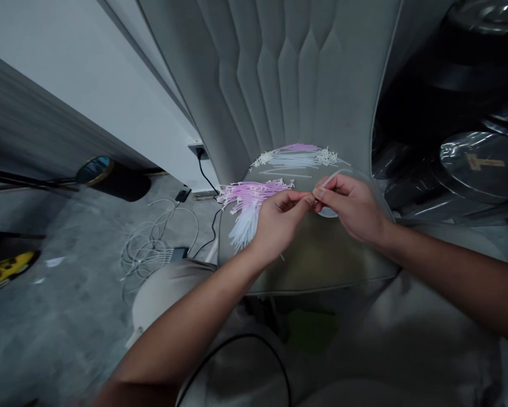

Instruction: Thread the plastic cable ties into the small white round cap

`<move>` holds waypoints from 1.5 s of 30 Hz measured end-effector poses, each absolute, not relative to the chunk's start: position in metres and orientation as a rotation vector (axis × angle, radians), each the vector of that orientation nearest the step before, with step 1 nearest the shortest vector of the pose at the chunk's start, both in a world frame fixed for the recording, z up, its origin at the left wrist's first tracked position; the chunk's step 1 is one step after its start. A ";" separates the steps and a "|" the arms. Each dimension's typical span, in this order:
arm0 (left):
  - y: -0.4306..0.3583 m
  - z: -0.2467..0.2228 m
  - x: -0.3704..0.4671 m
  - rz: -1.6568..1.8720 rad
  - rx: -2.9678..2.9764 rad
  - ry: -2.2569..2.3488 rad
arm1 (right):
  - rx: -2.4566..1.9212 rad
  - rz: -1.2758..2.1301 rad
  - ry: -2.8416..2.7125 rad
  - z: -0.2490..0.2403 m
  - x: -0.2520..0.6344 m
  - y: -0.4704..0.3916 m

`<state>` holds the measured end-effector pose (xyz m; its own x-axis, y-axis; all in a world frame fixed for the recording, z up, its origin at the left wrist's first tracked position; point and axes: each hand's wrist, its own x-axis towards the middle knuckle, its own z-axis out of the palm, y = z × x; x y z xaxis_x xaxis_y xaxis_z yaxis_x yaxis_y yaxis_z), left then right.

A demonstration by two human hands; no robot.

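My left hand (279, 223) and my right hand (356, 209) meet above the seat of a grey padded chair (313, 265), fingertips pinched together. A thin, pale, flexible strip (335, 174) rises from the fingers of my right hand and curves to the right. What my left fingertips pinch is too small to make out. Just left of my left hand lies a bundle of thin pink and whitish sticks (254, 195) with small white ends. Behind my hands rests a second pile of such sticks (298, 157). Part of a round white thing (328, 212) shows below my right fingers.
The quilted chair back (288, 73) rises behind the seat. Coiled cable (147, 249) lies on the floor at left, near a wall socket (198, 150). A dark cylinder (113, 178) lies farther left. Large shiny containers (483, 164) stand at right.
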<state>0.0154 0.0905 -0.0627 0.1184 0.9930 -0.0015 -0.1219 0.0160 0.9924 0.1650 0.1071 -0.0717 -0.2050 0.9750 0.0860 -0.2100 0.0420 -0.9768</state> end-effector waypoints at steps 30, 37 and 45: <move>0.110 -0.067 0.019 1.196 0.937 0.718 | -0.773 1.590 -0.953 -0.050 0.152 0.103; 0.107 -0.062 0.029 1.302 0.899 0.700 | -0.740 1.446 -0.920 -0.043 0.142 0.099; 0.104 -0.055 0.044 1.303 0.657 0.544 | -0.743 1.317 -0.847 -0.042 0.121 0.098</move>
